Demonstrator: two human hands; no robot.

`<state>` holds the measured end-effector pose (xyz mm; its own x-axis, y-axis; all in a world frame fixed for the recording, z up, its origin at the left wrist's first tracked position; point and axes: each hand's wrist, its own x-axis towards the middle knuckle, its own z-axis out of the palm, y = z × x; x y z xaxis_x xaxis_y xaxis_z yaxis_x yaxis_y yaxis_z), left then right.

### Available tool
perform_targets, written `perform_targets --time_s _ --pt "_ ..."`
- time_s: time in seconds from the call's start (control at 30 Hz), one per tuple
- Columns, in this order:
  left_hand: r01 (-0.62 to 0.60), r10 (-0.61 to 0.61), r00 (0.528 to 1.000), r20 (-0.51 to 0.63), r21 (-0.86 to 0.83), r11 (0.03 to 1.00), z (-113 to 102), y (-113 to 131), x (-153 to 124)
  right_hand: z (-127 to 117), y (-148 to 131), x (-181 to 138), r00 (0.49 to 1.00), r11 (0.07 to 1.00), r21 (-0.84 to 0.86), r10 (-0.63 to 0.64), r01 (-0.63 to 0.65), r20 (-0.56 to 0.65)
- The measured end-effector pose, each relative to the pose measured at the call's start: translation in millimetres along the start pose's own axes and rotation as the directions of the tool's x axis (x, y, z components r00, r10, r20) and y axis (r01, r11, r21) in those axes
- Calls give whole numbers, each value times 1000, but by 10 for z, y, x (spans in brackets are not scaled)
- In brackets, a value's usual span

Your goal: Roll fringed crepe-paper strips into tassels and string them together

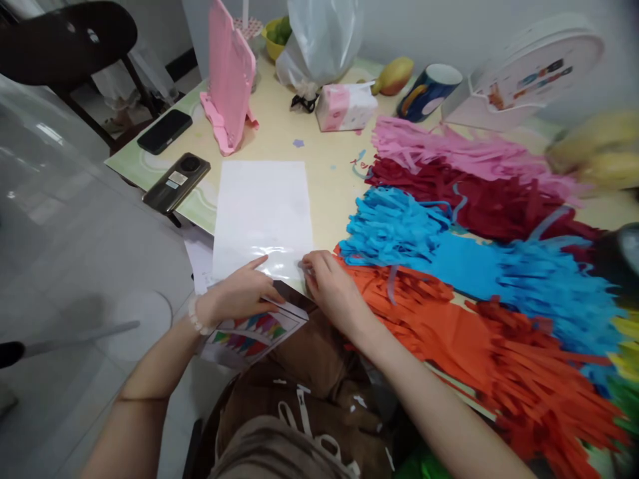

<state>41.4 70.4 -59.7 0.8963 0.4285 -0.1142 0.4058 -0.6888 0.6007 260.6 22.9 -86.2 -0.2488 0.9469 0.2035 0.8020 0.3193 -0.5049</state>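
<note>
A clear plastic sleeve with white paper inside (pixel 262 216) lies flat on the pale yellow table (pixel 279 143). My left hand (pixel 239 294) rests on its near left corner, fingers stretched flat, index pointing right. My right hand (pixel 332 287) pinches the sleeve's near right edge, fingers curled together. Under my left hand, at the table's edge, lies a card printed with coloured triangle bunting (pixel 252 334).
Fringed paper piles fill the right side: pink (pixel 449 153), dark red (pixel 479 199), blue (pixel 449 246), orange (pixel 499 352). Two phones (pixel 176 181) (pixel 164 131) lie at the left edge. A pink stand (pixel 229 80), tissue pack (pixel 344 106), mug (pixel 429 90) and white plastic bag (pixel 319 40) stand behind.
</note>
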Motion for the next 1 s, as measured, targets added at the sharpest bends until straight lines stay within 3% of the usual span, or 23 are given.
perform_targets --time_s 0.33,1.0 --pt "-1 2 1000 -17 35 999 51 -10 10 -23 106 394 1000 999 -50 20 -20 -3" --pt "63 -63 998 -8 -14 998 35 48 38 -38 107 469 994 993 -117 18 -5 107"
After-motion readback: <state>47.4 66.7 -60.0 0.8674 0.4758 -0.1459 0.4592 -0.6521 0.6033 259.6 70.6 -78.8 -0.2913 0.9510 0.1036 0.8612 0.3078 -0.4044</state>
